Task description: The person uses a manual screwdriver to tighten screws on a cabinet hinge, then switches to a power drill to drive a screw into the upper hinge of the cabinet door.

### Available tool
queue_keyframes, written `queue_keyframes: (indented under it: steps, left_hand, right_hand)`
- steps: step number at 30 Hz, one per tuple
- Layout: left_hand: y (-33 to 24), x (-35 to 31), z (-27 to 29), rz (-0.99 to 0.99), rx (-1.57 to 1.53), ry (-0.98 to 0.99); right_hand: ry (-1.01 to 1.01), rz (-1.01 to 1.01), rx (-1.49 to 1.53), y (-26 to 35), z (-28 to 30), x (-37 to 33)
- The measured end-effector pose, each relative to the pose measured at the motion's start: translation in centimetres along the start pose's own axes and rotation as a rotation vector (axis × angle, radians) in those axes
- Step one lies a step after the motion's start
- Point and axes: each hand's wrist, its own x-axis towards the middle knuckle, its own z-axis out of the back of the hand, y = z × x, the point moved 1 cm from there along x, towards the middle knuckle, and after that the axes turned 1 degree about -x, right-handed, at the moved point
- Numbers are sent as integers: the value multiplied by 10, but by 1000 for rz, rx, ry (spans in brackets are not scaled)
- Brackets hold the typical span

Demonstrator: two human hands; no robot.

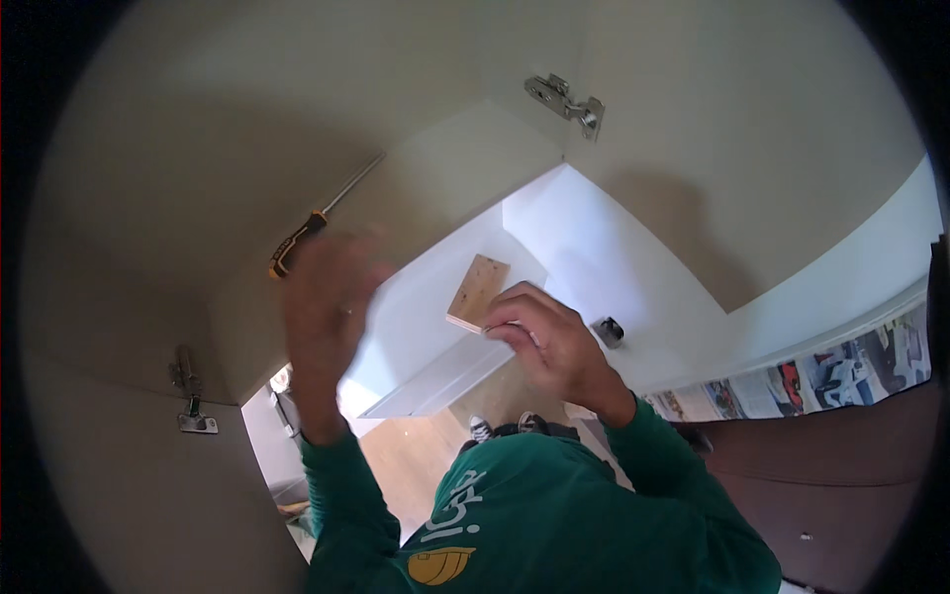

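- Right hand (549,335) is overlapping a wooden block (479,285); cannot tell whether gripping.
- Wooden block is looking light, stiff; long edges are suiting fingers.
- Left hand (325,292) is blurring; cannot tell its grip.

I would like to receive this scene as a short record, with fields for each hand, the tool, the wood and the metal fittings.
Left hand: blurred, near the screwdriver; grip unclear
Right hand: thumb and fingers close together at the wooden block; whether it holds the block is unclear
Tool: screwdriver, black and orange handle, shaft toward the picture's upper right
Wood: small, flat, light brown
Fittings: metal hinge at top, another hinge at left
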Motion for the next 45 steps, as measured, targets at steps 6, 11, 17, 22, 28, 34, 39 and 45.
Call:
queue_keyframes:
  steps: [6, 11, 17, 22, 28, 34, 39, 45]
  left_hand:
    - [-42, -51, -6, 100, -344, 37]
    - [-34, -80, 3, 314, -470, 7]
    - [-4, -128, 13, 452, -586, -227]
    - [4, -155, -6, 489, -462, -394]
    - [-2, -188, -21, 788, -782, -468]
    - [-5, -220, -50, 1103, -1182, -468]
    - [-9, -242, -79, 1404, -1509, -465]
    - [-6, -291, -124, 1503, -1670, -513]
  right_hand:
    - [387, -123, 291, 30, -5, 54]
    - [654, -167, 242, 21, -35, 75]
    - [874, -458, 478, 37, -82, 90]
    - [842, -188, 266, 32, -102, 98]
    - [253, 479, -423, 17, -113, 161]
    - [544, 575, -487, 10, -124, 233]
    - [770, 503, -631, -9, -130, 241]
    - [660, 536, -703, -29, -123, 229]
